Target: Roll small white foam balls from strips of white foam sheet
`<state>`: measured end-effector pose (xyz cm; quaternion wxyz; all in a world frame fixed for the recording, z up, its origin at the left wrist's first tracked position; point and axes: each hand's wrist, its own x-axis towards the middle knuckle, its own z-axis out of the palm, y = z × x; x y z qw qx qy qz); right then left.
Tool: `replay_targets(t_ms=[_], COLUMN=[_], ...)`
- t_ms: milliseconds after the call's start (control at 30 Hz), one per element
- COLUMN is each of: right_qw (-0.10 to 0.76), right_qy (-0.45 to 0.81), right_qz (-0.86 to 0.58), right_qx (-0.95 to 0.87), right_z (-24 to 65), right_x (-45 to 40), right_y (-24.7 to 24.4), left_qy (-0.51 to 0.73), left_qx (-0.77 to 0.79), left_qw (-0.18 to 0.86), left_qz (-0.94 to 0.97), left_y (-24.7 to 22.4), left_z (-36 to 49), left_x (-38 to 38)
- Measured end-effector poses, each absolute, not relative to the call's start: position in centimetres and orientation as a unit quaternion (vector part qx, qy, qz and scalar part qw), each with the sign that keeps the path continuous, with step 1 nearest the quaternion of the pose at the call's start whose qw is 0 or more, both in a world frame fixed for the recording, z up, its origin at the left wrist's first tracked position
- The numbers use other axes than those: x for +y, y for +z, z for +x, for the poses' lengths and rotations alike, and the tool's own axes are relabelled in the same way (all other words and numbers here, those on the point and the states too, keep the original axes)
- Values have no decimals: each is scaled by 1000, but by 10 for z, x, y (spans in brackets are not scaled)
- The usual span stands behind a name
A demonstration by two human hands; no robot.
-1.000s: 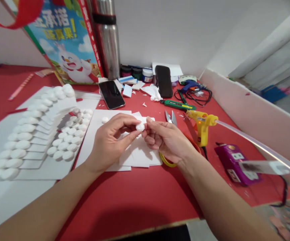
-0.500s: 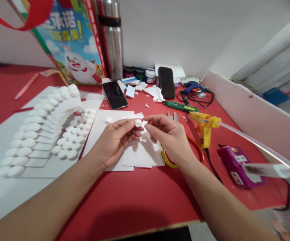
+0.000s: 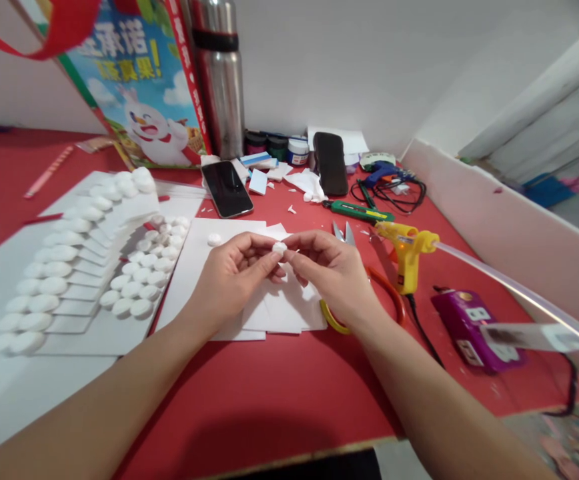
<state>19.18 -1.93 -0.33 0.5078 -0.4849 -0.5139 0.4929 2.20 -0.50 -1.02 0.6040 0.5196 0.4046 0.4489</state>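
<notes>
Between my two hands is a small white lump of clay-like material [image 3: 279, 247], held over white sheets. My left hand [image 3: 242, 270] pinches it from the left with thumb and fingers. From the right, the thumb and fingertips of my right hand [image 3: 327, 267] close on the same piece. Beneath lie overlapping white sheets [image 3: 254, 317]. A similar white disc [image 3: 214, 239] rests on them behind my left hand. Off to the left, several white discs [image 3: 139, 308] sit in rows beside a stepped white model [image 3: 77, 310] edged with more discs.
Orange-and-yellow-handled scissors [image 3: 337, 319] lie beside my right wrist. A yellow glue gun [image 3: 408, 260] with a long clear stick stands near a purple box [image 3: 474, 327]. Farther back are a green cutter [image 3: 359, 211], a phone [image 3: 227, 189], a steel flask [image 3: 222, 87] and a printed bag [image 3: 144, 100].
My right hand's fingertips have come in to meet the white piece, which both hands now grip. My left hand's fingers have turned slightly around it.
</notes>
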Motion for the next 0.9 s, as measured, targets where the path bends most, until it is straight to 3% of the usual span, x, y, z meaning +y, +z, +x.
replay_targets(t_ms=[400, 667, 900], right_qw=[498, 488, 431], right_qy=[484, 427, 360], right_qz=[-485, -536, -561], right_qx=[-532, -540, -609], right_z=[192, 193, 193], right_x=[-22, -21, -23], right_y=[1, 0, -5], left_qy=[454, 475, 462], left_qx=[404, 424, 419], left_qw=[579, 440, 434], left_qz=[544, 634, 650], left_y=[-10, -15, -14], left_z=[19, 17, 20], left_x=[-5, -7, -9])
